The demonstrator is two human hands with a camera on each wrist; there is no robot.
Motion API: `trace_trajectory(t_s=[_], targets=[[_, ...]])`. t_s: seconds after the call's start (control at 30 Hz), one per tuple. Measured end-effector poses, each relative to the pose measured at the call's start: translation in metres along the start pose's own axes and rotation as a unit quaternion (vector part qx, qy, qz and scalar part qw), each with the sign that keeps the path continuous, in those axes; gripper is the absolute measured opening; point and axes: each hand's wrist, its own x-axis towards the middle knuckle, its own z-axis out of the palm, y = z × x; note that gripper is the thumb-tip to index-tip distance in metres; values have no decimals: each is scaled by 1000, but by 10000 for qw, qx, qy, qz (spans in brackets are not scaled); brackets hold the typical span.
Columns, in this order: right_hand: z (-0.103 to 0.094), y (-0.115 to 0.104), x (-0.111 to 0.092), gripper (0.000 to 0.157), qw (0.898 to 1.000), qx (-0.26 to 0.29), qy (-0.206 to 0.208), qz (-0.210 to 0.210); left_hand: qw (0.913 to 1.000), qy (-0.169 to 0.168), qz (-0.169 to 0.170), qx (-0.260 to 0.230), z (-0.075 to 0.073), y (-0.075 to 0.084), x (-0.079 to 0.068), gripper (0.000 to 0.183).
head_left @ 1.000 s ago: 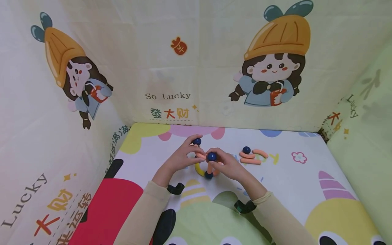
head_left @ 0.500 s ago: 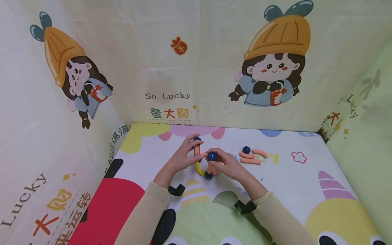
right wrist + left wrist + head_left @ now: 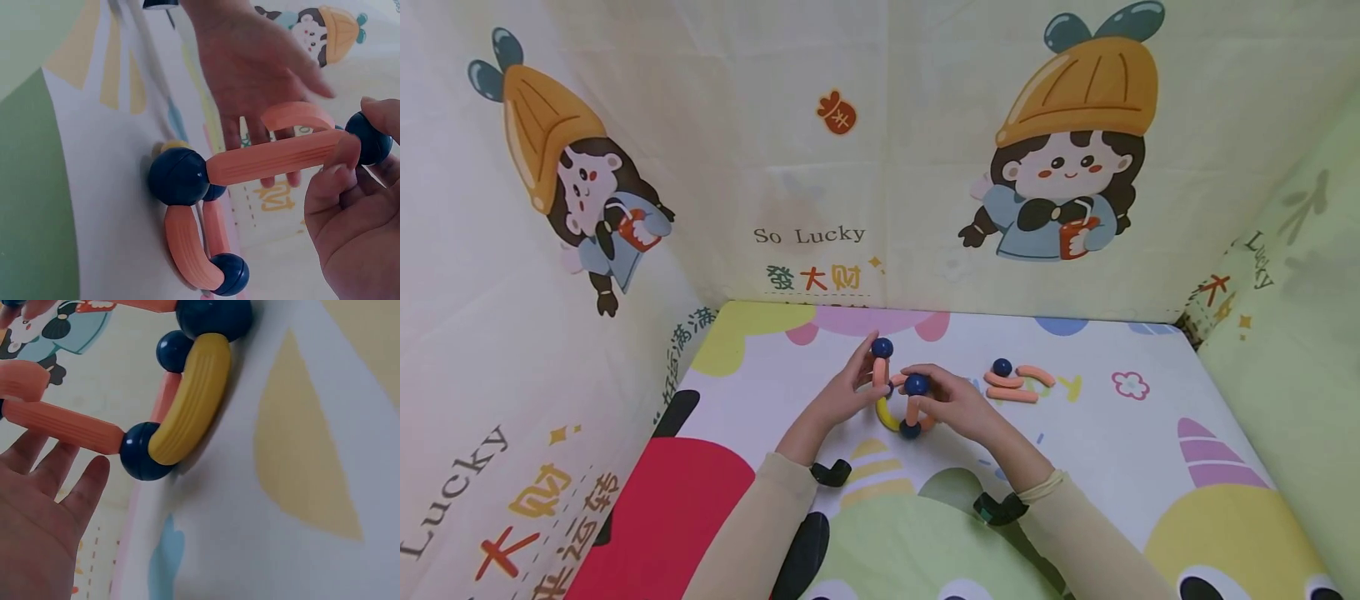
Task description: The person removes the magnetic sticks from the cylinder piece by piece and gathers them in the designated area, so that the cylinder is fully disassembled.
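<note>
A magnetic building set of orange and yellow rods with blue balls stands on the table. Its yellow curved rod (image 3: 194,400) lies at the base between two blue balls. My right hand (image 3: 958,402) pinches the blue ball (image 3: 916,384) atop the front upright orange rod (image 3: 275,157). A curved orange rod (image 3: 297,115) extends from that top toward the left. My left hand (image 3: 838,396) is beside the left upright orange rod (image 3: 880,372), which carries another blue ball (image 3: 882,347). Its fingers are extended and grip nothing; whether they touch the rod is unclear.
To the right lie a loose blue ball (image 3: 1002,367), two curved orange rods (image 3: 1036,375) and a straight orange rod (image 3: 1012,395). Printed cloth walls (image 3: 910,183) enclose the back and sides of the patterned table (image 3: 1097,450).
My left fingers have let go of the curved orange rod and drawn back left, past the left top ball. The right hand keeps its pinch on the ball, almost unmoved.
</note>
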Motion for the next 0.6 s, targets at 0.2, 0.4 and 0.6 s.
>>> trace_trajectory(t_s=[0.2,0.4,0.6], targets=[[2,0,0,38,9998,194,-12,-21,9984,-142,31,-539,1,-9,2,58],[2,3,-1,35,9998,163,-17,-58,9959,354,-782,299,7,-26,3,49],[2,4,-1,34,9993,200,-185,-272,9883,282,-1057,1059,11,-36,6,53]])
